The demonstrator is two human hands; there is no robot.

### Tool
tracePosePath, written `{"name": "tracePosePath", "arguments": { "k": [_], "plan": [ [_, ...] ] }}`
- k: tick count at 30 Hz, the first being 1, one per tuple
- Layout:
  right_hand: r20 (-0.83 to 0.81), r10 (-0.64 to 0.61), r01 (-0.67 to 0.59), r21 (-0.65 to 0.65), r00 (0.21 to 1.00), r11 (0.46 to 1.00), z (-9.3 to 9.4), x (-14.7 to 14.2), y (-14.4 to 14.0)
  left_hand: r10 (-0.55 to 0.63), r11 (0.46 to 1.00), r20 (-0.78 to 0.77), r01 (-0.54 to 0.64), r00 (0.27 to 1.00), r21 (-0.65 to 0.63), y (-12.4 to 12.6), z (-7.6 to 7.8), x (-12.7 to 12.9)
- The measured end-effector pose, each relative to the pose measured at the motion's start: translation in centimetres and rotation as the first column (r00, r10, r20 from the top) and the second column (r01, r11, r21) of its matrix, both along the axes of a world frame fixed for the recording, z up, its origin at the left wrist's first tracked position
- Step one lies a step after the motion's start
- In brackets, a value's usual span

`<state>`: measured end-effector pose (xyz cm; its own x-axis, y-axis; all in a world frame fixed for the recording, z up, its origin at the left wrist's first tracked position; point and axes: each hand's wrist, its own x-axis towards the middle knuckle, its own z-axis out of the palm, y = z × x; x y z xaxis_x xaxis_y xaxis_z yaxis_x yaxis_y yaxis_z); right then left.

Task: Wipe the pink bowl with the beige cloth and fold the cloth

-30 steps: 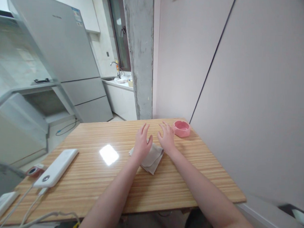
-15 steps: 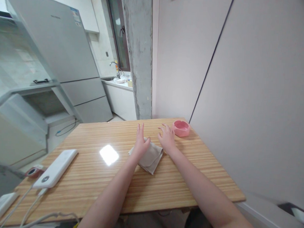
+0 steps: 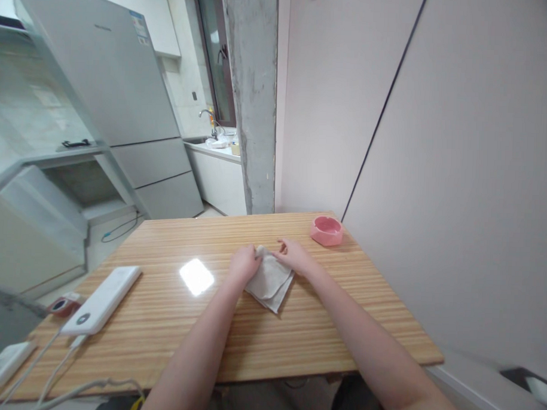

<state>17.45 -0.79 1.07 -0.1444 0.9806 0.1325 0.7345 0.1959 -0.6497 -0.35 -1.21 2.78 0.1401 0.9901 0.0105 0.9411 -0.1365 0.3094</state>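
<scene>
- Both hands meet at a folded beige cloth (image 3: 270,279) lying mid-desk, toward the far right quarter of the wooden desk (image 3: 323,326).
- The left hand (image 3: 243,265) is curled, pinching the cloth's far left corner; the right hand (image 3: 293,257) pinches the far edge beside it (fingers bent, not spread).
- A pink ashtray (image 3: 327,230) sits near the far right corner, close to the wall.
- A white power bank (image 3: 102,299) with cables lies well apart by the left edge; bare wood lies between.
</scene>
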Motion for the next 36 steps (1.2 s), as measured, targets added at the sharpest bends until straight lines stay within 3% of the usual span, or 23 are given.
{"name": "tracePosePath", "arguments": {
  "k": [4,7,10,13,15,18,20,23,26,28,31,36],
  "plan": [
    [-0.122,0.161,-0.182,-0.188,0.979,0.965,0.3,-0.5,-0.2,-0.109,0.989,0.157,0.091,0.982,0.114,0.3,0.0,0.4],
    [-0.326,0.093,-0.221,-0.381,0.941,0.898,2.0,1.4,-0.4,-0.074,0.991,0.264,0.04,0.962,0.129,0.6,-0.2,0.4],
    [-0.476,0.024,-0.302,-0.517,0.879,0.801,4.0,5.4,-0.9,-0.087,0.988,0.289,0.045,0.953,0.149,0.8,-0.5,0.2],
    [-0.585,-0.075,-0.248,-0.453,0.808,0.856,5.3,8.4,-1.2,-0.192,0.977,0.318,0.15,0.928,0.153,0.6,-0.6,0.6],
    [-0.654,-0.136,-0.169,-0.38,0.744,0.909,5.5,8.3,-1.1,-0.291,0.954,0.418,0.229,0.86,0.193,0.1,-0.6,1.3],
    [-0.752,-0.174,-0.033,-0.251,0.636,0.967,5.1,5.3,-0.7,-0.422,0.907,0.647,0.29,0.635,0.307,-0.9,-0.4,2.7],
    [-0.826,-0.129,-0.066,-0.197,0.548,0.978,4.6,2.8,-0.6,-0.463,0.886,0.739,0.288,0.49,0.364,-1.3,-0.4,3.4],
    [-0.884,0.077,-0.298,-0.073,0.462,0.952,3.8,0.3,-0.8,-0.401,0.916,0.806,0.201,0.435,0.347,-1.2,-0.3,3.5],
    [-0.835,0.193,-0.324,0.019,0.515,0.946,3.0,-0.5,-0.8,-0.334,0.942,0.84,0.128,0.428,0.309,-0.7,0.0,2.9],
    [-0.822,0.159,-0.235,0.032,0.547,0.971,2.6,-0.5,-0.6,-0.334,0.941,0.843,0.105,0.422,0.32,-0.5,0.5,2.5],
    [-0.872,0.083,-0.181,-0.007,0.483,0.984,2.3,-0.4,-0.2,-0.299,0.952,0.879,0.056,0.371,0.3,-0.3,1.1,2.0],
    [-0.96,0.021,-0.415,-0.101,0.28,0.904,2.5,-0.7,-0.9,-0.07,0.996,0.982,-0.038,0.175,0.078,0.6,1.0,1.2]
  ]
}}
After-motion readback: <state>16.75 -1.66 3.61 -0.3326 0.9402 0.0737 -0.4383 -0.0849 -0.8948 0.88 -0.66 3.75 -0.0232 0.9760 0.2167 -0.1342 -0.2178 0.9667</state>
